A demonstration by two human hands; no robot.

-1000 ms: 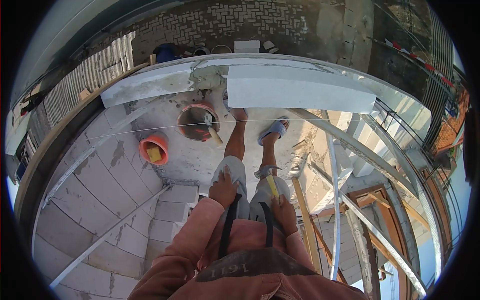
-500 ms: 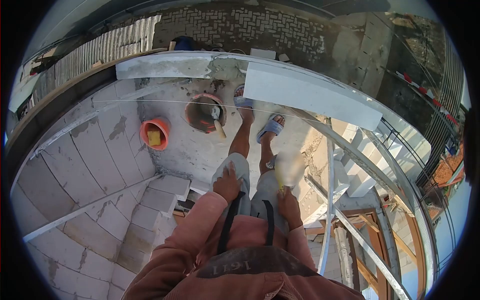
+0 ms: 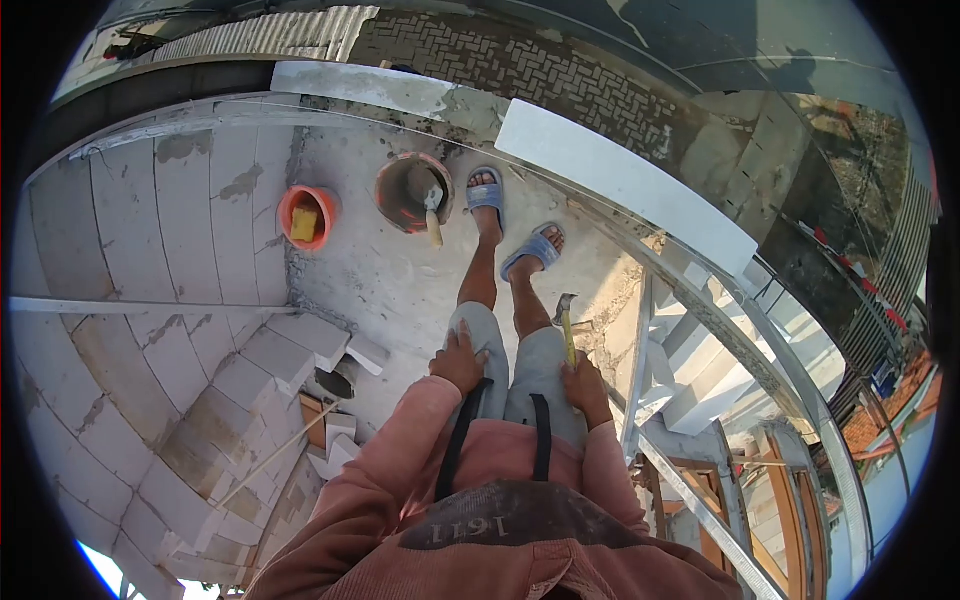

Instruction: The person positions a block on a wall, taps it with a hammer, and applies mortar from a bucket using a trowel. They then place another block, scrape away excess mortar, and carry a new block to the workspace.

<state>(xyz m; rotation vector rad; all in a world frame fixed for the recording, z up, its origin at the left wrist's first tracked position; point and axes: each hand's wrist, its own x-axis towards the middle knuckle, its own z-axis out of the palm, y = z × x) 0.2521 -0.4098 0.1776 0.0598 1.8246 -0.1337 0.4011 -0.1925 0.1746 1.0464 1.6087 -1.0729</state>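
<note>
My left hand (image 3: pixel 459 363) rests on the left thigh of the grey shorts, fingers spread and nothing in it. My right hand (image 3: pixel 586 388) is wrapped round the yellow handle of a hammer (image 3: pixel 568 328), beside my right thigh, with the metal head pointing away from me. A long white block (image 3: pixel 625 185) lies on top of the low wall ahead of my feet. On the concrete floor, a round mortar bucket (image 3: pixel 402 200) holds a trowel (image 3: pixel 433 217) with a pale wooden handle. Left of it, an orange bucket (image 3: pixel 309 218) contains a yellow sponge (image 3: pixel 304 224).
A grey block wall (image 3: pixel 170 220) rises at the left, with loose blocks (image 3: pixel 310 338) near its foot. A thin string crosses above the low wall. Metal bars (image 3: pixel 745 350) and wooden frames (image 3: pixel 792 500) stand at the right. Paving (image 3: pixel 540 70) shows beyond the wall.
The hammer, blurred before, now appears sharp and lower, nearer my right thigh. My left hand's fingers have spread on the thigh. The view has turned, and the buckets appear slightly higher.
</note>
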